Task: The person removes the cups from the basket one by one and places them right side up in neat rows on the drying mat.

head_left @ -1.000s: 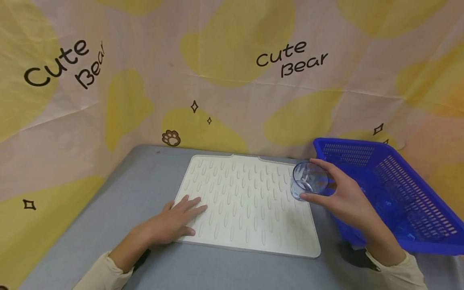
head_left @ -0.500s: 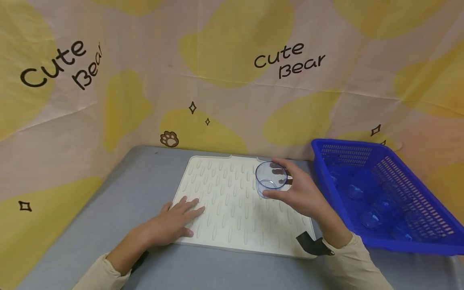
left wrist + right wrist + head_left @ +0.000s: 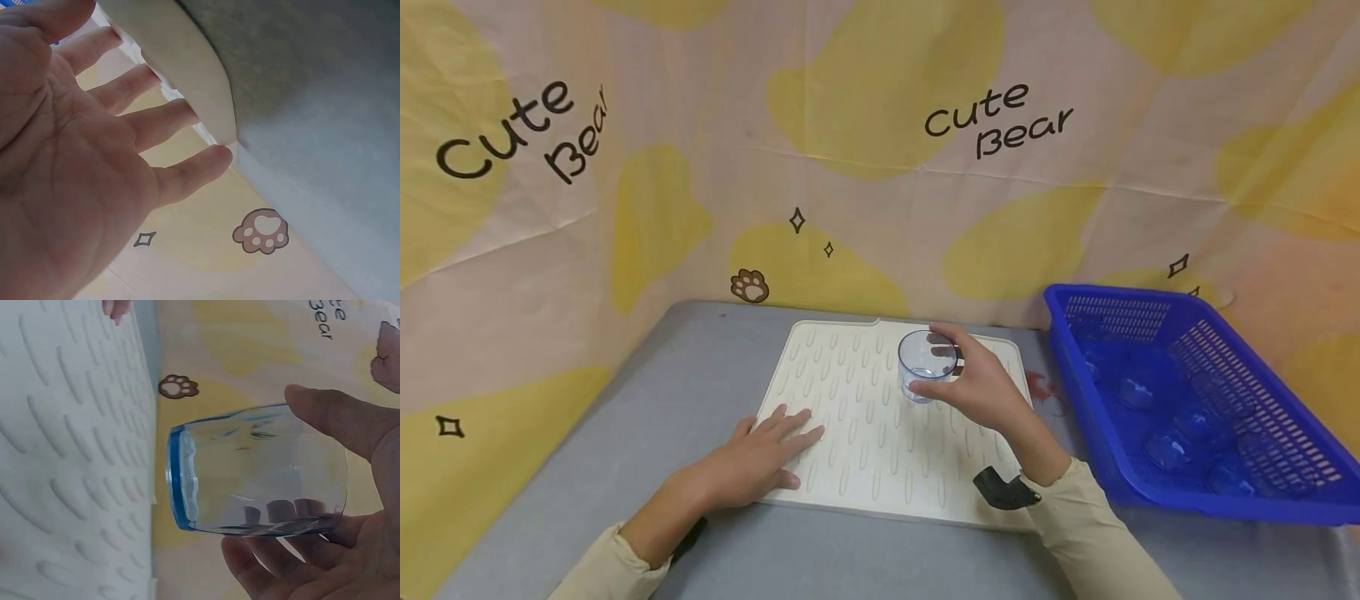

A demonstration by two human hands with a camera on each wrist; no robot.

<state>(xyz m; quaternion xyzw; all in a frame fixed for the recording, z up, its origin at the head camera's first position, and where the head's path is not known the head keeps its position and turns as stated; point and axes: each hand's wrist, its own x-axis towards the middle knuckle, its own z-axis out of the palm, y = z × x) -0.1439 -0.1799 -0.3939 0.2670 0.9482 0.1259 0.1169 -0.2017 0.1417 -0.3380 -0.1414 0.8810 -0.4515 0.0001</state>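
right hand (image 3: 973, 385): fingers and thumb curled round a clear blue-tinted glass (image 3: 927, 365), upright, mouth up, over the far middle of the drying mat (image 3: 880, 450). the right wrist view shows the glass (image 3: 256, 472) with its thick blue base toward the mat's ridges and a gap between base and mat; whether it touches cannot be told.

left hand (image 3: 760, 457): released, fingers straight and spread, lying flat on the mat's near left corner, fingertips (image 3: 212, 159) at the rounded edge in the left wrist view.

drying mat: cream, ridged, on the grey desk (image 3: 647, 417), far edge close to the backdrop; bare ridged surface lies between the two hands and along the left side.

blue basket (image 3: 1270, 500): slotted walls, right of the mat, well apart from the glass, several clear glasses (image 3: 1165, 450) inside.

backdrop (image 3: 865, 167): yellow patches, "cute bear" lettering, closing the desk's far and left edges.
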